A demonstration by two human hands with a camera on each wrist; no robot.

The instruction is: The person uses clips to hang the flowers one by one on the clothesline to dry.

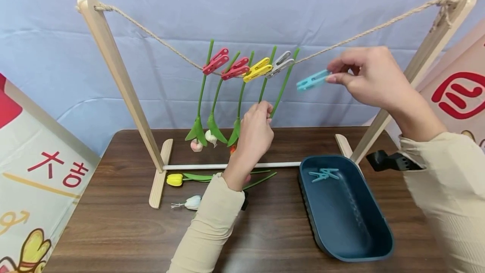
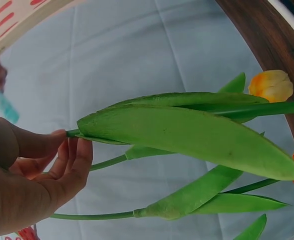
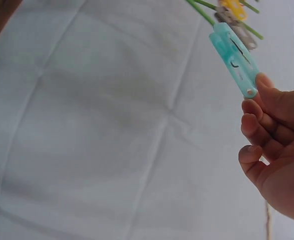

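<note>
My left hand (image 1: 255,132) pinches the green stem (image 1: 284,84) of an artificial flower just by its leaf (image 2: 187,132). The stem's upper end reaches the rope beside a grey clothespin (image 1: 281,64); my hand and sleeve hide its bloom in the head view. Right of it, my right hand (image 1: 373,77) holds a light blue clothespin (image 1: 312,81) between thumb and fingers, apart from the rope (image 1: 363,36). Other flowers hang head down from the sagging rope, clipped by two red clothespins (image 1: 216,61), a yellow clothespin (image 1: 258,70) and the grey one.
Wooden posts (image 1: 119,77) carry the rope, joined low by a white rod (image 1: 197,167). At right on the brown table (image 1: 113,222) stands a dark blue bin (image 1: 341,218) with light blue clothespins (image 1: 323,174). A yellow tulip (image 1: 175,180) and a white flower (image 1: 193,202) lie near the left arm.
</note>
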